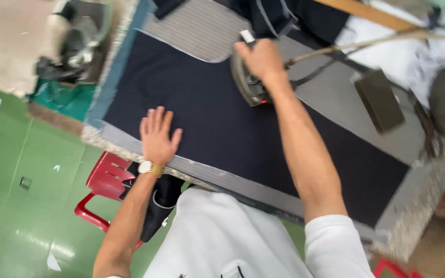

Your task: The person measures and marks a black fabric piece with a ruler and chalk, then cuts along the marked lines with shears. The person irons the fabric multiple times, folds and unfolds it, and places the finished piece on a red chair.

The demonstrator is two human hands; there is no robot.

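A large piece of dark navy cloth [222, 118] lies spread over a grey padded ironing table [336, 98]. My left hand [157, 135] rests flat on the cloth near its front edge, fingers spread, with a watch on the wrist. My right hand [260, 57] grips the handle of a heavy steam iron [247, 85] that sits on the cloth near its far edge. A hose and cord [330, 51] run from the iron up to the right.
A red plastic stool [103, 180] with dark fabric on it stands on the green floor at the lower left. A dark rectangular pad [379, 100] lies on the table at right. Piles of dark and white cloth lie at the back.
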